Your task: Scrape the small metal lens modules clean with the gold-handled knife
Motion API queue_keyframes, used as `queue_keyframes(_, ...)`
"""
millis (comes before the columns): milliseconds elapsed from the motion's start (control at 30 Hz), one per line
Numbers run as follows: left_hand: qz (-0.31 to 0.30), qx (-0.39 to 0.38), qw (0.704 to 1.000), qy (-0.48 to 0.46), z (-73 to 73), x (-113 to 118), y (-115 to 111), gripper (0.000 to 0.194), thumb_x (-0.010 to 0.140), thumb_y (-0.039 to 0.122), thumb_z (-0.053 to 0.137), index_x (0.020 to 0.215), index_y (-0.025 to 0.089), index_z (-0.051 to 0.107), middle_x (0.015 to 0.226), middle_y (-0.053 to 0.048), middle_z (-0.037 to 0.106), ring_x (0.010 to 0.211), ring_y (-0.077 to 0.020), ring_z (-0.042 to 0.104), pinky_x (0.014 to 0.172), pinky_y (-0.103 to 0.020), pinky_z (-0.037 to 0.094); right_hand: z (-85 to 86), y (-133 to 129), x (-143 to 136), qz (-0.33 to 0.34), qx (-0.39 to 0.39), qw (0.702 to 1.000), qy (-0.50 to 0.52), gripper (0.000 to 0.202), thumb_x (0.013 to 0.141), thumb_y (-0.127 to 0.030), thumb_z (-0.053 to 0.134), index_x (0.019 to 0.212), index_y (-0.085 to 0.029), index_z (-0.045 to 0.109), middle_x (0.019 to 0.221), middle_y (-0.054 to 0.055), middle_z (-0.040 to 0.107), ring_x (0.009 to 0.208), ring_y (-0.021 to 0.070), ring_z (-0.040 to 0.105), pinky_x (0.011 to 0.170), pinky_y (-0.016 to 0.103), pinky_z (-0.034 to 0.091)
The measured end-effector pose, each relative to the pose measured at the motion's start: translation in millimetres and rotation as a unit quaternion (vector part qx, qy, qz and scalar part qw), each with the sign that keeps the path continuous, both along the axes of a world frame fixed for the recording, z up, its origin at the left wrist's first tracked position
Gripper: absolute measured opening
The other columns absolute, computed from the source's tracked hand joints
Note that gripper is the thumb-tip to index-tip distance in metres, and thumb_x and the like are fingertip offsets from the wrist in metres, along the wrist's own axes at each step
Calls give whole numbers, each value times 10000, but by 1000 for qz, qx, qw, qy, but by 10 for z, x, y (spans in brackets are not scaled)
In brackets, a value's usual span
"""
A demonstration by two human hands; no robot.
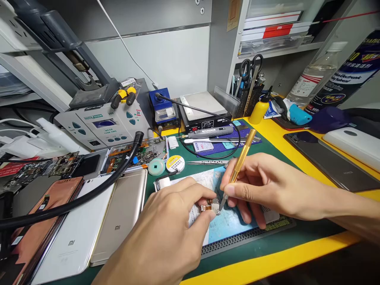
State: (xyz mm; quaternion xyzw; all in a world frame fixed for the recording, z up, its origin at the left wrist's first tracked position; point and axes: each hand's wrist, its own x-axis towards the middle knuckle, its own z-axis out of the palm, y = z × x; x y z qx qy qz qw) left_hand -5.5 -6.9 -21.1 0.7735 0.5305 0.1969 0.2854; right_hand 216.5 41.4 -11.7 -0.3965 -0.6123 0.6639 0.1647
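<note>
A small metal part with a copper-coloured flex strip [211, 206] is pinched between the thumb and forefinger of my left hand [175, 221]. My right hand [261, 186] grips a gold-handled knife [242, 156] like a pen, its handle slanting up to the right. The blade tip points down at the right edge of the small part; whether it touches is hard to tell. Both hands are over a light blue and white work surface [234, 221], which lies on a green mat [267, 245].
Phones and back covers [121, 213] lie at the left under a thick black hose [97, 194]. Behind are a parts tray [148, 152], tweezers [208, 162], a grey station [103, 122] and a yellow bottle [259, 110]. A dark phone [332, 158] is at the right.
</note>
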Motion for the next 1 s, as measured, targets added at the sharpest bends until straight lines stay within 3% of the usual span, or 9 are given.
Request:
queue_keyframes(300,-3,-11,1000,0,-1,8,2,190,905,238,623,1040,351,695,1022,76,705,922,-137,630,743,-265,413,9,-15,2,4,0,1000,12,259,889,-390,736,851,-164,616,637,13,638,536,149,613,433,216,523)
queue_keyframes(667,36,8,999,26,17,64,-86,67,879,261,601,896,262,666,810,25,664,708,-155,596,596,-294,375,-17,-16,21,5,-10,1000,23,273,882,-397,747,848,-147,640,640,19,650,549,138,626,482,211,544)
queue_keyframes(1000,12,-23,999,27,68,35,-58,170,909,257,593,1018,344,688,941,44,682,837,-174,607,707,-306,393,-16,113,38,59,-41,997,39,239,895,-353,737,926,-139,634,825,52,683,618,146,677,531,227,569)
